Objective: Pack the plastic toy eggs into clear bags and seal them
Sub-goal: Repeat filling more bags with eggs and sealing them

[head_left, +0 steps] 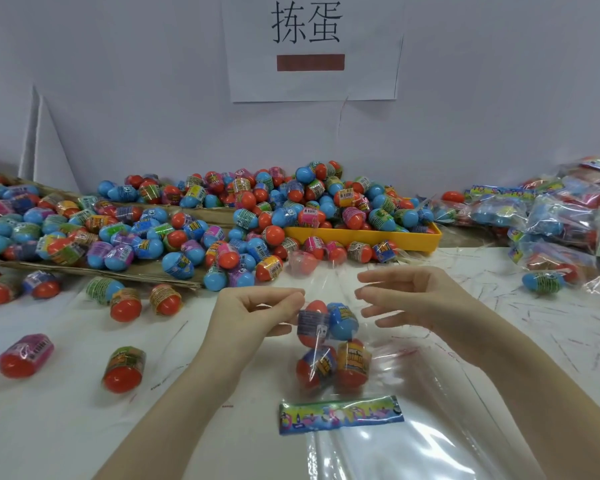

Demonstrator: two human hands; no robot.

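A clear bag (329, 282) stands in the middle of the white table and holds several red and blue toy eggs (329, 344) wrapped in printed sleeves. My left hand (257, 313) pinches the bag's upper left edge between thumb and forefinger. On the bag's right side my right hand (406, 299) hovers with fingers spread and loosely bent; I see nothing gripped in it. A printed header card (340, 414) lies just in front of the bag, on a stack of flat clear bags (395, 452).
A big heap of loose eggs (243, 216) fills the back, spilling over cardboard (136, 271) and a yellow tray (361, 235). Single eggs (125, 368) lie at the left. Sealed filled bags (551, 220) pile up at the right. A paper sign (309, 46) hangs on the wall.
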